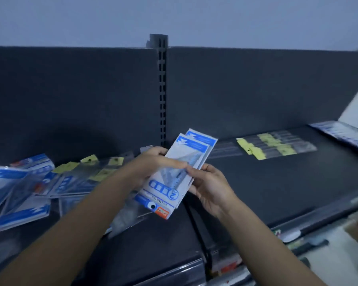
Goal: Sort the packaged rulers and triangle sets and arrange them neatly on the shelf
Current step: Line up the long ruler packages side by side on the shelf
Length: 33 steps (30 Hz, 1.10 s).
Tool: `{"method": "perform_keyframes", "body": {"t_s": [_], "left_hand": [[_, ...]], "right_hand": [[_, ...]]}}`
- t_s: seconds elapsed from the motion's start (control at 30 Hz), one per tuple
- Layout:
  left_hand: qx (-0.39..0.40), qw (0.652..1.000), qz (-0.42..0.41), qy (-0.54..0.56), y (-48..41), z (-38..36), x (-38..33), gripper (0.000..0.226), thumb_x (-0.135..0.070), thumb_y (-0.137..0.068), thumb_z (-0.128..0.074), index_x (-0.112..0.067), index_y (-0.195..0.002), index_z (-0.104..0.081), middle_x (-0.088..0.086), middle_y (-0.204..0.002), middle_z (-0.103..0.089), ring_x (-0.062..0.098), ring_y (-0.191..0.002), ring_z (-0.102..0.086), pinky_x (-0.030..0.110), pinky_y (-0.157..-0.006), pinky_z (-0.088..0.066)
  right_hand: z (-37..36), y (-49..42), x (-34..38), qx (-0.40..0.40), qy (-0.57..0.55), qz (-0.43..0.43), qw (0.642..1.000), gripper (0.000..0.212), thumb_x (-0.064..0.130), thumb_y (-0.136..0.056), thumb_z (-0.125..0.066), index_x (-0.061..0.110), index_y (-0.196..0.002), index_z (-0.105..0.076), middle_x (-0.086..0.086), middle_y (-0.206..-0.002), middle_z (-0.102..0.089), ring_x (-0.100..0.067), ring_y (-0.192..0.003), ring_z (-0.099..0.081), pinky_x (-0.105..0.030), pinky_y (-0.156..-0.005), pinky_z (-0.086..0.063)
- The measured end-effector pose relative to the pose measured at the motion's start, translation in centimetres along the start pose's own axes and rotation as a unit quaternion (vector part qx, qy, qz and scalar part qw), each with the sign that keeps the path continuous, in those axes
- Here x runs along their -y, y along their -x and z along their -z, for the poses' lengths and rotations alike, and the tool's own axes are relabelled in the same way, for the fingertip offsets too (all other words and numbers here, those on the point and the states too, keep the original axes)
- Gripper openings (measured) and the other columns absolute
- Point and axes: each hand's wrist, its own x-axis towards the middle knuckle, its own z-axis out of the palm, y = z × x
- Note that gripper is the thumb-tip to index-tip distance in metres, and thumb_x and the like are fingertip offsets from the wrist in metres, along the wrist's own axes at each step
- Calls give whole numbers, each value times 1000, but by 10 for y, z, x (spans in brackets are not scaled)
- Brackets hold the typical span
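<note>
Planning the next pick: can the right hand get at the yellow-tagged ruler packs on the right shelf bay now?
Probably not yet: the right hand has its grip on the blue-white packs, shared with the left hand. The shelf between it and the yellow-tagged ruler packs looks free.

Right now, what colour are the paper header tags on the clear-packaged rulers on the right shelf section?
Yellow: the paper header tags show best in the head view.

Left hand [151,164], right hand [210,187]: bare; forearms bare too.
</note>
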Motion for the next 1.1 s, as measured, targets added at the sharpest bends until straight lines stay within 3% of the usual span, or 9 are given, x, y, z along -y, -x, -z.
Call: {"method": "perform_keyframes", "body": {"t_s": [0.17,0.3,0.4,0.47,0.6,0.7,0.9,1.0,1.1], "left_hand": [[119,991,-36,-42,-37,-59,-33,39,-2,-75,-78,-7,-112,-65,17,-101,-73,38,-91,-70,51,-83,-56],[222,966,-62,-116,-69,-114,-61,35,-8,-78,-78,-12,-111,-66,13,-107,-72,35,-95,-70,47,-83,-57],[277,940,-88,-176,-89,-175,-78,36,-11,-78,-79,-10,-111,-66,8,-108,-73,27,-96,-71,37,-80,-59],[264,934,-115,-212,-101,-228,-90,35,-13,-75,-82,-12,-106,-67,1,-96,-76,18,-86,-73,27,-70,-58],[204,936,-145,-247,-134,-334,-109,39,-23,-63,-90,-14,-93,-66,-1,-81,-76,16,-73,-73,26,-63,-57],[183,931,-173,-264,-159,-406,-120,42,-26,-60,-92,-11,-87,-64,-3,-75,-75,8,-64,-70,17,-54,-50],[182,943,-182,-210,-212,-497,-135,32,-16,-69,-86,-3,-90,-65,4,-83,-75,12,-73,-69,27,-71,-55],[160,958,-179,-155,-243,-530,-145,21,-8,-77,-79,0,-91,-65,8,-89,-74,14,-79,-66,32,-80,-51],[120,970,-179,-110,-282,-562,-160,11,-5,-81,-75,-13,-87,-71,5,-90,-74,13,-79,-67,36,-83,-54]], "right_hand": [[63,1,47,-57,19,49,997,19,10,-85,-65,8,-99,-53,-16,-101,-72,-26,-85,-71,-33,-65,-58],[143,17,102,-103,15,104,989,17,12,-78,-69,14,-87,-55,-8,-92,-73,-21,-79,-71,-29,-61,-56],[214,34,150,-120,49,128,983,30,15,-66,-74,12,-93,-64,-9,-89,-72,-20,-73,-70,-29,-60,-56],[263,46,178,-111,102,121,981,37,14,-62,-76,7,-98,-68,-12,-94,-72,-22,-76,-69,-32,-61,-56],[355,67,227,-92,194,76,974,29,11,-63,-79,8,-91,-73,-18,-94,-72,-30,-71,-66,-33,-56,-51],[418,75,263,-77,210,65,972,33,5,-61,-78,5,-94,-72,-18,-99,-72,-32,-80,-69,-41,-66,-56],[507,67,322,-101,209,59,971,46,2,-56,-78,3,-101,-69,-14,-99,-73,-26,-83,-72,-30,-64,-58],[547,54,349,-101,224,56,968,34,-9,-63,-72,0,-96,-68,-16,-95,-74,-24,-76,-72,-26,-57,-56],[587,37,375,-105,248,51,962,32,-19,-70,-64,-5,-99,-66,-18,-98,-73,-27,-82,-71,-28,-64,-58]]}}
